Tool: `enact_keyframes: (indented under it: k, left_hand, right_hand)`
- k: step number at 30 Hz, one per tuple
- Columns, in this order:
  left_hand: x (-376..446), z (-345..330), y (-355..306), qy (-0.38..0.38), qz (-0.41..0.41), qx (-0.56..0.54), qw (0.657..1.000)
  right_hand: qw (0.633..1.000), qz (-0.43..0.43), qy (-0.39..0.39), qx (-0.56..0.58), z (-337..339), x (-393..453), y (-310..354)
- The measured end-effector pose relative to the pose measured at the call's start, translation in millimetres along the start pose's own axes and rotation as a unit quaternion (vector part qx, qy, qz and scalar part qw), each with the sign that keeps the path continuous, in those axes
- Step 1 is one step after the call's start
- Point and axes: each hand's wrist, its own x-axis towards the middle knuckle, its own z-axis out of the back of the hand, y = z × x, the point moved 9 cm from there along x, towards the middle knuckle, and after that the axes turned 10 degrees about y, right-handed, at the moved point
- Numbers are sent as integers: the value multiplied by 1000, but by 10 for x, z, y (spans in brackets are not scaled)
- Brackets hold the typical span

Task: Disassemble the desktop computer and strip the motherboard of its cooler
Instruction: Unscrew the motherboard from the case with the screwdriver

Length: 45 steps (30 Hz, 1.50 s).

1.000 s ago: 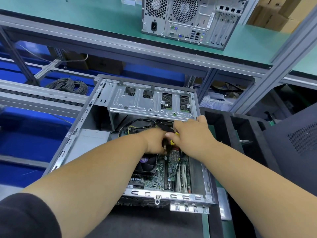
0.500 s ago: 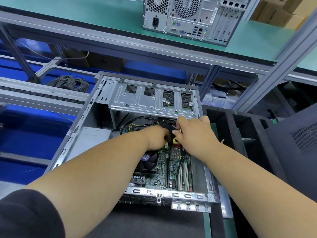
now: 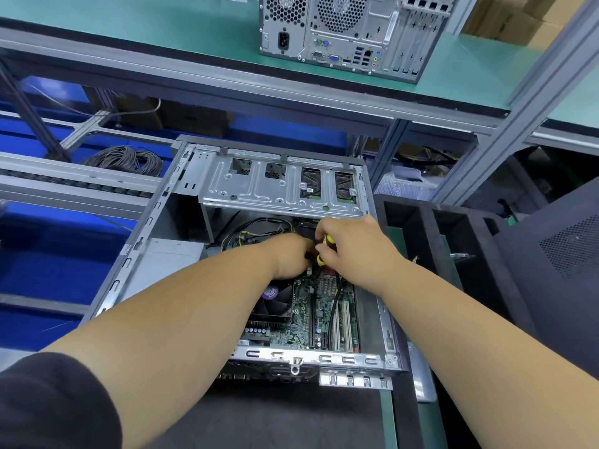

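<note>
Reaching into the open computer case from the head view, both hands are meeting just under the drive cage. The right hand is gripping a yellow-and-black screwdriver, fingers curled round its handle; compared with a second ago it is sitting slightly further from the cage edge, with more yellow handle showing. The left hand is lying beside it, its fingers hidden, so I cannot tell whether it is holding anything; it is staying in much the same spot. The motherboard is lying flat in the case floor below the hands, with the cooler fan on its left part, half hidden by the left forearm. The cage is overhanging the far end of the board and the case's right wall is running close beside the right wrist; free room is showing over the near expansion slots. The case is resting on the dark desk. Another tower is standing on the green shelf above.
</note>
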Motion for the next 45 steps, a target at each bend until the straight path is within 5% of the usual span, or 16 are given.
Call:
enact_keyframes:
  k: [45]
  left_hand:
    - [-21,-42,-14,23,15,13,1000]
  right_hand:
    - [999,0,-24,-27,11,-35,3]
